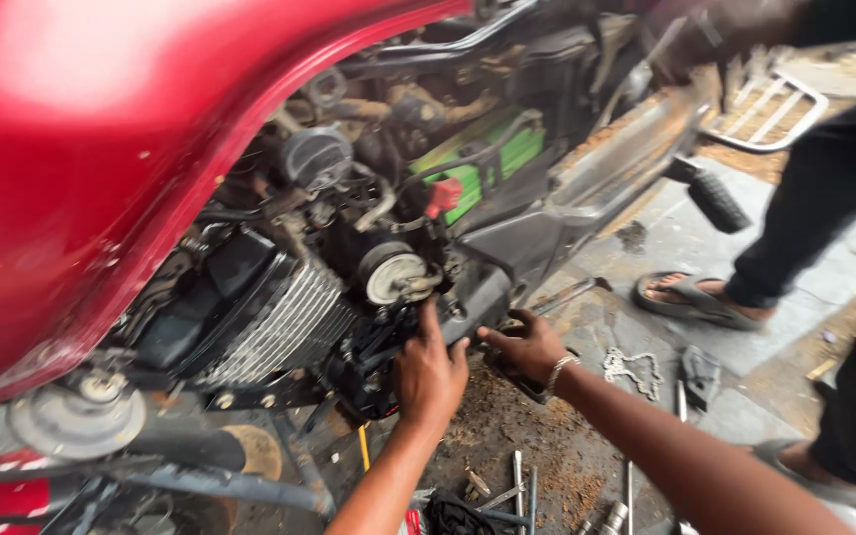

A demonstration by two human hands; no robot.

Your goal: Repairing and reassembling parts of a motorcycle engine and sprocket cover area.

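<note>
A red motorcycle with its tank fills the left of the head view. Its finned engine and round silver carburettor cap are exposed. My left hand presses against the black engine case below the carburettor, fingers pointing up. My right hand, with a bead bracelet at the wrist, grips the lower edge of the dark frame part beside it. What lies under either palm is hidden.
A green battery sits in the frame. Another person stands at right, a sandalled foot on the paving and a hand on the rear. Loose tools, a chain and a black footpeg are near.
</note>
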